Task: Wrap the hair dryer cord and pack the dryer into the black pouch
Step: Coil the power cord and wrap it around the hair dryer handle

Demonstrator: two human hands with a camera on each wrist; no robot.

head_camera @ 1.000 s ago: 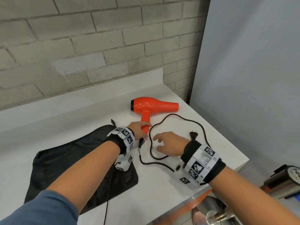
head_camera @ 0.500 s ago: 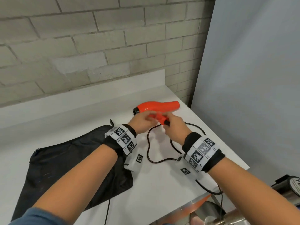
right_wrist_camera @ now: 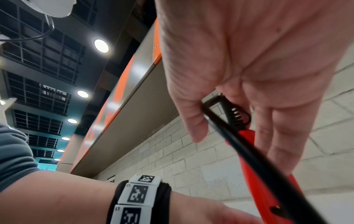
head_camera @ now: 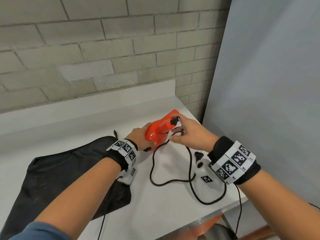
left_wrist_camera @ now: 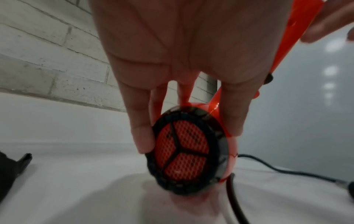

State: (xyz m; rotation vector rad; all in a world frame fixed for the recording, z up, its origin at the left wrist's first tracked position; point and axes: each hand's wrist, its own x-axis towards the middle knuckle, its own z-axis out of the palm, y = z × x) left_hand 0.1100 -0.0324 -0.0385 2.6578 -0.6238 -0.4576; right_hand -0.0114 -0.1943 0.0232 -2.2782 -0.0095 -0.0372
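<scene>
My left hand (head_camera: 138, 138) grips the orange dryer (head_camera: 160, 129) body, lifted above the white surface (head_camera: 155, 205). My right hand (head_camera: 187, 134) pinches the cord (head_camera: 189, 163) at the handle. The pouch (head_camera: 60, 174) lies flat, left.

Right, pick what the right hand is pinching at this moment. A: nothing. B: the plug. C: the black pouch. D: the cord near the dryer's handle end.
D: the right hand pinches the black cord close to where it leaves the handle of the orange hair dryer, while the left hand grips the dryer's body.
</scene>
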